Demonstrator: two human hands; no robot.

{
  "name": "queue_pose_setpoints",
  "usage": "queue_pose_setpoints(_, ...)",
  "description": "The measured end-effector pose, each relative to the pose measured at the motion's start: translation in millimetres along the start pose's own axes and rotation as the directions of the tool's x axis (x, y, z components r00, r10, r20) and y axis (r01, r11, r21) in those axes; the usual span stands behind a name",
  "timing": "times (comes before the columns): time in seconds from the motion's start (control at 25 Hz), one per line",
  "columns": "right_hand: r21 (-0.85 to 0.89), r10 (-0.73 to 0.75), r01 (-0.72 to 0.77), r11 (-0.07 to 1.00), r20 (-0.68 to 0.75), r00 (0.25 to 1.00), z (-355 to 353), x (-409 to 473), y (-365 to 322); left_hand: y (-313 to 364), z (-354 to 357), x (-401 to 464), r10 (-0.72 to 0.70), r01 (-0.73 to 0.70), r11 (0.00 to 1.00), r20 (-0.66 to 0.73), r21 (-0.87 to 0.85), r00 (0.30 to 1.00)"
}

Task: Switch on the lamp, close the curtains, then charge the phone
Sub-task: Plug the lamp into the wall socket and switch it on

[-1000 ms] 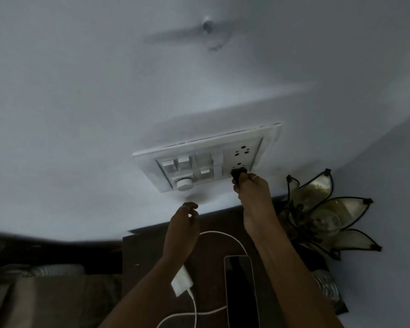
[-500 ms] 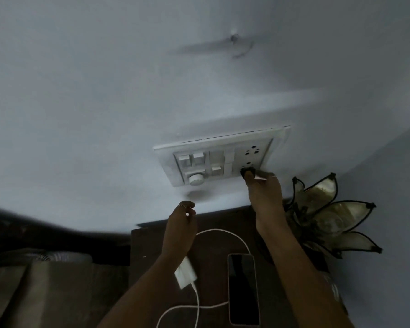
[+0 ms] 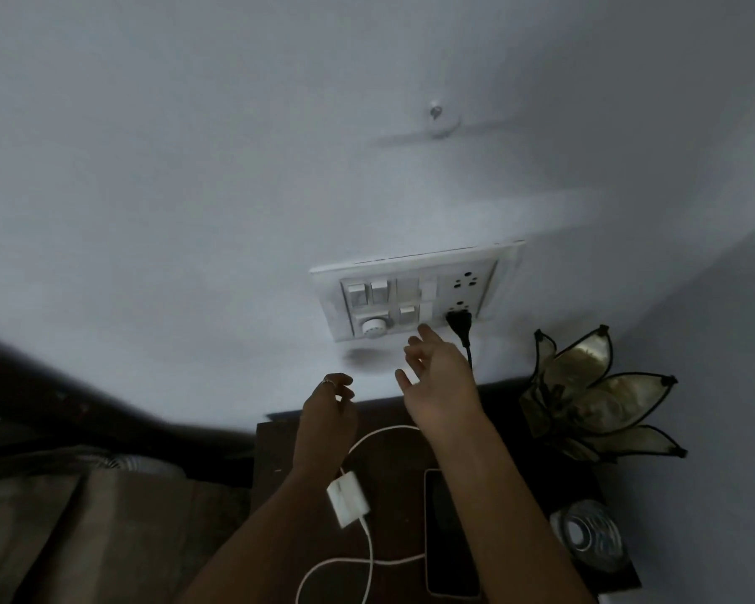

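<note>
The right hand (image 3: 439, 377) is hovering with fingers spread and empty just below the switch panel (image 3: 415, 294), its rockers lying up and left of the fingertips, while the left hand (image 3: 328, 411), loosely curled, is sitting lower and farther off.

No readable txt, labels or nos. anywhere; too dim.
</note>
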State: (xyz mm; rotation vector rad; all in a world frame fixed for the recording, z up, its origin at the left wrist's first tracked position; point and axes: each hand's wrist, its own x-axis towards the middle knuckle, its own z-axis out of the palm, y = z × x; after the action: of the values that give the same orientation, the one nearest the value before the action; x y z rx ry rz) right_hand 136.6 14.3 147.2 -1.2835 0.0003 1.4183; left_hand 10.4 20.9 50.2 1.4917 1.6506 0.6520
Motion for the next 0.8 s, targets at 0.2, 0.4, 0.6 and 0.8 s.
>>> queue_pose_setpoints(0.2,0.119,0.062,-0.06,0.991,-0.009,0.998,6.8,3.4,-4.3,-5.6,-8.8,-1.8,-0.003,0.003,1.0,-0.039,0.007,0.999)
queue_pose_setpoints(0.4,0.09,0.084,-0.082,0.993,-0.028,0.996,9.8,7.7,-2.5,-6.9,-13.5,-2.6,0.01,-0.008,1.0,-0.05,0.027,0.999)
queue_pose_setpoints(0.6,0.094,0.076,-0.073,0.993,-0.024,0.997,10.6,13.5,-1.3,-2.7,-12.7,-0.8,0.014,-0.012,0.999,-0.043,0.042,0.999)
queue_pose_setpoints(0.8,0.091,0.111,-0.108,0.99,-0.035,0.993,19.3,8.9,-10.1,0.3,-13.2,0.7,0.068,-0.058,0.988,-0.065,0.14,0.996)
